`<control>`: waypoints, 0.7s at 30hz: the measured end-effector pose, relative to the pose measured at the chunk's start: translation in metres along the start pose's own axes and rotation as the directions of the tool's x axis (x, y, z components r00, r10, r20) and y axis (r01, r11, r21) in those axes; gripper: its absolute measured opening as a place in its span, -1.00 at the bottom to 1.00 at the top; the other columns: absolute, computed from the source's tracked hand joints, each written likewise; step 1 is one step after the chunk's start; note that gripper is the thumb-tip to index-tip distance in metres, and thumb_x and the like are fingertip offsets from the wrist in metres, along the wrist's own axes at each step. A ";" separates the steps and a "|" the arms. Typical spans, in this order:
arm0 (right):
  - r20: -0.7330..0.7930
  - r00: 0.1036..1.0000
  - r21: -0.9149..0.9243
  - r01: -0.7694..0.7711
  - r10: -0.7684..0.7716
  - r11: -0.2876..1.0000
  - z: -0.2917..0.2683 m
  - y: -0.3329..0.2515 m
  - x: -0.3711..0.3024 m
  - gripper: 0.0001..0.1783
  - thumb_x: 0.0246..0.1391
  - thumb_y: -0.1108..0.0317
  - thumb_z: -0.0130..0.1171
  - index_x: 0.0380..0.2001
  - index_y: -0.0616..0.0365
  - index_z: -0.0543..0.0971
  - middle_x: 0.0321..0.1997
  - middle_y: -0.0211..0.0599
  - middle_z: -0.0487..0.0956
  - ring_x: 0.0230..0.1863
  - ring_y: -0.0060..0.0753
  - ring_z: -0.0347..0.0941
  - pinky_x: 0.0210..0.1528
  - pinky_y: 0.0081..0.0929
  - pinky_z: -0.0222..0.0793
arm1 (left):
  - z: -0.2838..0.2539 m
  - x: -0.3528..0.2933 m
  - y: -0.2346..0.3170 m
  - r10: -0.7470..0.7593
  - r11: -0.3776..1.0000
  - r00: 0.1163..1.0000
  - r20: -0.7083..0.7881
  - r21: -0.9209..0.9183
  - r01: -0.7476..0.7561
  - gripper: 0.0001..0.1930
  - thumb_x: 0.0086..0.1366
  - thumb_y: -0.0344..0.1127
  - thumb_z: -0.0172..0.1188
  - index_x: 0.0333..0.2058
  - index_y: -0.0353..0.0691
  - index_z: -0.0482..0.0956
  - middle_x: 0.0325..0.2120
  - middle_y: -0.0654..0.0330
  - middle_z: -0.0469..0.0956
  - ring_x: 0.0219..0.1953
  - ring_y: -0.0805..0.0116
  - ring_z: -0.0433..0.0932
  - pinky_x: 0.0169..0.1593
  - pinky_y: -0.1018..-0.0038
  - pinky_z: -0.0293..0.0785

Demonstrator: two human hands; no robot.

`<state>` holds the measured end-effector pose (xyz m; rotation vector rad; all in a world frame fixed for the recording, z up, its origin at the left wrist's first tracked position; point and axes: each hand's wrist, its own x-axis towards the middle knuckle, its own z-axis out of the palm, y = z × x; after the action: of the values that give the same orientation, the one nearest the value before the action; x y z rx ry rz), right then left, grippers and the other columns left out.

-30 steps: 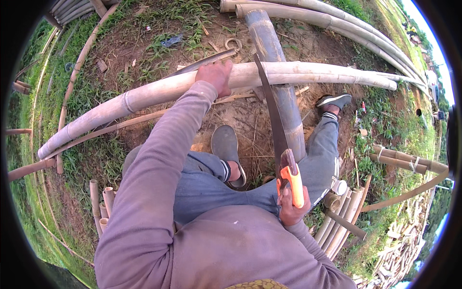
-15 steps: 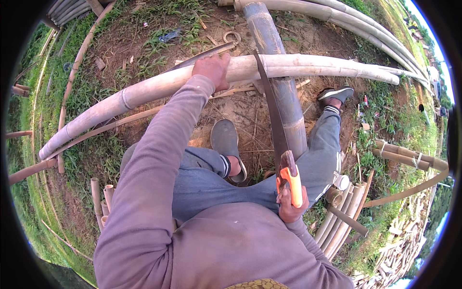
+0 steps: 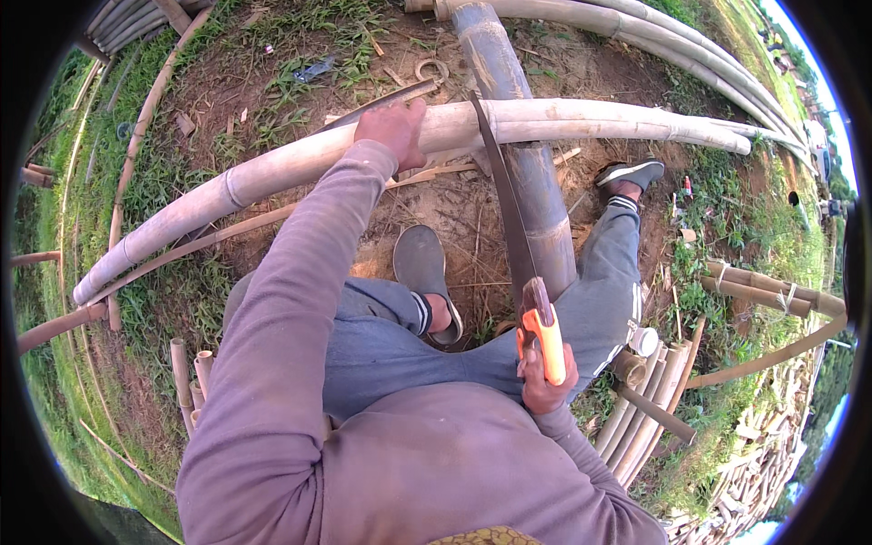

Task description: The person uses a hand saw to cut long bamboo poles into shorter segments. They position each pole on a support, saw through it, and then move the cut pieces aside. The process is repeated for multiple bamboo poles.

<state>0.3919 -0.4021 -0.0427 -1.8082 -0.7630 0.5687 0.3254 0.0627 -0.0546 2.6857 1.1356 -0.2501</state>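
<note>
A long pale bamboo pole [image 3: 300, 163] runs from the left across to the right and rests over a thicker grey bamboo log [image 3: 538, 204]. My left hand [image 3: 392, 132] is closed over the top of the pole, left of the log. My right hand [image 3: 547, 374], low and close to my body, grips the orange handle of a hand saw [image 3: 510, 213]. The saw's long dark blade reaches away from me, its far end lying against the pole just left of the crossing. Whether the teeth have entered the bamboo I cannot tell.
My shoes [image 3: 420, 263] stand on either side of the grey log. Several long bamboo poles [image 3: 654, 38] lie at the far right. Upright bamboo pieces [image 3: 649, 400] and a white lid-like item [image 3: 644, 341] are beside my right leg. A split-wood pile [image 3: 754, 454] lies at lower right.
The view has shifted very slightly. My left hand still holds the pole, and the saw keeps nearly the same place against it, with my right hand barely moved.
</note>
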 end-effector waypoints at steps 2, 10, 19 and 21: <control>-0.019 1.000 0.011 0.024 -0.024 1.000 0.008 -0.004 0.009 -0.86 0.33 0.42 0.31 -0.15 0.27 0.61 -0.47 -0.29 0.69 -0.51 -0.54 0.63 -0.44 -0.49 0.50 | -0.003 0.000 0.005 -0.001 1.000 1.000 0.017 0.017 0.001 -0.30 0.11 0.00 0.50 0.16 -0.14 0.45 0.08 -0.06 0.64 0.15 -0.08 0.67 0.17 0.10 0.63; -0.076 0.988 0.146 0.142 -0.132 0.979 0.111 -0.041 0.220 -0.85 0.36 0.39 0.37 -0.21 0.24 0.60 -0.49 -0.53 0.51 -0.49 -0.70 0.31 -0.42 -0.54 0.34 | -0.007 0.000 0.012 0.013 1.000 1.000 -0.025 -0.013 -0.013 -0.29 0.11 -0.01 0.54 0.16 -0.16 0.46 0.08 -0.06 0.66 0.15 -0.07 0.69 0.20 0.12 0.63; -0.034 0.989 -0.049 0.141 -0.142 0.989 0.021 -0.009 0.029 -0.82 0.37 0.42 0.28 -0.19 0.36 0.56 -0.49 -0.31 0.61 -0.60 -0.67 0.47 -0.52 -0.61 0.45 | -0.001 0.002 0.007 -0.014 1.000 0.999 0.042 0.024 0.013 -0.27 0.11 0.01 0.53 0.18 -0.13 0.44 0.07 -0.05 0.66 0.13 -0.07 0.69 0.18 0.10 0.63; -0.029 0.955 -0.134 0.289 -0.295 0.948 0.054 0.003 0.111 -0.85 0.40 0.42 0.28 -0.18 0.31 0.58 -0.48 -0.37 0.64 -0.62 -0.69 0.45 -0.57 -0.58 0.37 | 0.002 0.005 0.012 0.005 1.000 1.000 0.023 0.020 -0.005 -0.28 0.11 -0.01 0.54 0.17 -0.14 0.45 0.06 -0.05 0.66 0.11 -0.07 0.70 0.17 0.10 0.64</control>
<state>0.4313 -0.2880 -0.0672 -1.7744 -1.0323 0.2846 0.3369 0.0574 -0.0564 2.6954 1.1260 -0.2916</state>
